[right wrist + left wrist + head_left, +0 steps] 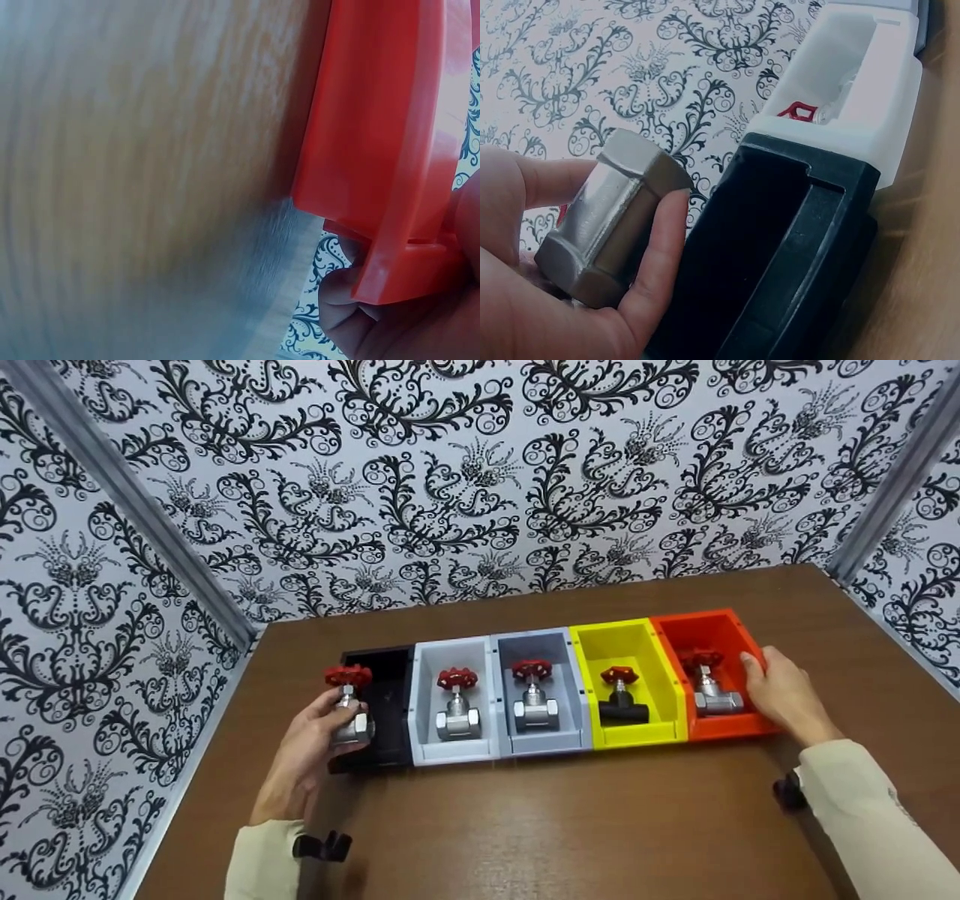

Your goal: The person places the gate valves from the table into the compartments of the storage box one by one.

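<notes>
My left hand [300, 742] grips a metal valve [363, 726] with a red handwheel, held upright at the left side of the black bin [390, 697]. In the left wrist view, thumb and fingers wrap the hexagonal valve body [604, 217], while the black bin [829, 225] stands just beyond. At the row's other end my right hand [787, 694] holds the outer wall of the red-orange bin [720, 626], inside which a red-wheeled metal valve [716, 703] sits. Fingers curl around that bin's corner in the right wrist view, beside its red wall [360, 112].
Between the end bins, the white bin [454, 651], grey bin [534, 641] and yellow bin [615, 637] each contain one red-wheeled valve; the yellow bin's valve [622, 711] has a black body. All stand joined on a brown table [570, 825]. Patterned walls [480, 472] enclose the back and sides.
</notes>
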### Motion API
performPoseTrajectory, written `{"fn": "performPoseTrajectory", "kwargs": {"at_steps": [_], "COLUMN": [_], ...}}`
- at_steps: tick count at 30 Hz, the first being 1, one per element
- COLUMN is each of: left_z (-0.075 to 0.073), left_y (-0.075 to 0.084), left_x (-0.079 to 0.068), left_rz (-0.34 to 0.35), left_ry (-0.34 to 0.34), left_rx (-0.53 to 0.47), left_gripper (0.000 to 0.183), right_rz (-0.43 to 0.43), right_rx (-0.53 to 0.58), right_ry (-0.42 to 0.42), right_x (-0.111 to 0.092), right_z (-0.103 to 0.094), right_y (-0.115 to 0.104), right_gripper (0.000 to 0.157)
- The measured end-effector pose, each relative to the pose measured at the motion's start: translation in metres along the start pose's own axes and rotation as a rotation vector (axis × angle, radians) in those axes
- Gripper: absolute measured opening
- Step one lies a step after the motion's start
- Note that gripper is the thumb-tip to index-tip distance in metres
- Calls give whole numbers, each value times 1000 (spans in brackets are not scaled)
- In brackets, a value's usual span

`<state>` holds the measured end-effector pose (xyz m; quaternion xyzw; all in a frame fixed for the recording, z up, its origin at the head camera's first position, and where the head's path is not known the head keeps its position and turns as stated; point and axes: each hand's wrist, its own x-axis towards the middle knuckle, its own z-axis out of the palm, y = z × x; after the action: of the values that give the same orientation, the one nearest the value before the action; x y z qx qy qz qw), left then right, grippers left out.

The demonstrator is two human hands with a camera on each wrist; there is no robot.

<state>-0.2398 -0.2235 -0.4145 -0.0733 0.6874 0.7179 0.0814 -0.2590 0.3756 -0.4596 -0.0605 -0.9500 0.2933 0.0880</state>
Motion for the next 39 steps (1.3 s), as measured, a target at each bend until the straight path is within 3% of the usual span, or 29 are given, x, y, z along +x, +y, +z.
{"fn": "performPoseTrajectory", "kwargs": {"at_steps": [7, 20, 39], "left_z": [6, 19, 21], "left_y": [-4, -13, -22], "left_x": [8, 28, 45], "left_rz": [-8, 6, 0], "left_ry": [17, 43, 45], "left_rx": [1, 126, 243], "left_gripper": [51, 52, 51], "right_rz": [-36, -9, -39], "right_rx": [-14, -11, -11], "right_ry": [25, 12, 46], "right_x": [-1, -1, -2], "right_z": [0, -1, 0], "right_y": [-1, -1, -1], "right_gripper": [39, 42, 37]}}
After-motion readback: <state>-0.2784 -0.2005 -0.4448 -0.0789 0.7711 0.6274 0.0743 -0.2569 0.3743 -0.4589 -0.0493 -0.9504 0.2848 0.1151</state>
